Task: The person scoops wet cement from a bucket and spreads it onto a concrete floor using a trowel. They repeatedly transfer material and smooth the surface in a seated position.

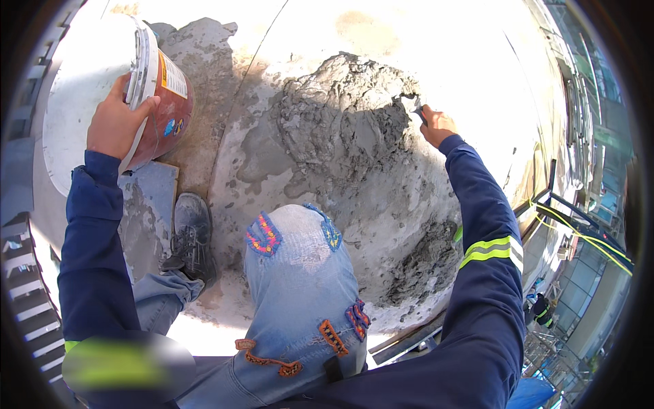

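My left hand (117, 119) grips the pale rim of a reddish-brown plastic bucket (170, 112), with the thumb on the outside. The bucket is tipped, its wide mouth toward the left. My right hand (437, 126) is closed around the dark handle of what looks like a trowel (411, 102). The small bright part of its blade that shows is at the right edge of a heap of wet grey mortar (347, 116); the rest cannot be made out. Sunlight falls on the far part of the heap, and shadow covers the near part.
A smaller mortar patch (429, 262) lies nearer, beside my right arm. My bent knee (300, 238) in patched jeans and my dark shoe (192, 238) are close in front. A mortar-smeared board (146, 204) lies below the bucket. At right are a yellow cable (586, 237) and a drop with scaffolding.
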`<state>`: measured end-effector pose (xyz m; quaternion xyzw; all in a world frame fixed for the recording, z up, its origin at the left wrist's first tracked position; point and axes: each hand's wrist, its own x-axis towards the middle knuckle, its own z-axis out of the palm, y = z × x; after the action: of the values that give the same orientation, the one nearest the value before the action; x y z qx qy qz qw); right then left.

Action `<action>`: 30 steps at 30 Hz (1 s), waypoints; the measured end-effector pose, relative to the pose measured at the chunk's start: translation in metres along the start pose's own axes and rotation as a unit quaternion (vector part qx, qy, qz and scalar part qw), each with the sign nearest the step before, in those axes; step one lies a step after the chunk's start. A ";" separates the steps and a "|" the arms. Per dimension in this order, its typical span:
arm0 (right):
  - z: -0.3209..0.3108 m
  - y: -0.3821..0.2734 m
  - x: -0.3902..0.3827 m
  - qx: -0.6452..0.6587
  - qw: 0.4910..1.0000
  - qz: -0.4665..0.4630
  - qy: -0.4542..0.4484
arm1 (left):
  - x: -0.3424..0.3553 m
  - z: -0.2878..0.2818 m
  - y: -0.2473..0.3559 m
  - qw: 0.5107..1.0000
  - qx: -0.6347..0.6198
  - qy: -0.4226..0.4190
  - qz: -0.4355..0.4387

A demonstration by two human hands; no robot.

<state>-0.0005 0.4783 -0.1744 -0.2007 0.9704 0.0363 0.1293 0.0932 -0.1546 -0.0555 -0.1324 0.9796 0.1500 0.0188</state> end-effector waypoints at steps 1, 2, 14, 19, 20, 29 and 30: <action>0.002 -0.008 -0.015 -0.027 0.999 0.018 0.004 | 0.004 0.005 -0.010 1.000 -0.003 0.012 0.019; 0.007 -0.018 -0.038 -0.049 0.998 0.024 0.021 | 0.005 0.008 -0.017 1.000 -0.021 0.001 0.017; -0.014 -0.123 -0.236 0.142 0.968 0.191 0.085 | 0.012 0.006 -0.017 0.999 -0.037 -0.035 0.014; -0.087 -0.107 -0.130 0.635 0.720 0.271 -0.069 | 0.008 -0.003 -0.016 0.999 -0.007 -0.036 0.008; -0.091 -0.106 -0.113 0.670 0.683 0.278 -0.089 | 0.010 -0.002 -0.011 0.999 0.005 -0.040 0.001; -0.003 -0.147 -0.235 0.652 0.641 0.351 -0.204 | 0.005 -0.006 -0.015 0.999 0.041 -0.013 -0.018; 0.007 -0.147 -0.264 0.668 0.624 0.374 -0.154 | 0.008 -0.005 -0.017 0.999 0.035 -0.022 -0.021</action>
<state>0.2937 0.4452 -0.1137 0.3298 0.6855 -0.5463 0.3506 0.0901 -0.1741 -0.0560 -0.1488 0.9806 0.1180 0.0479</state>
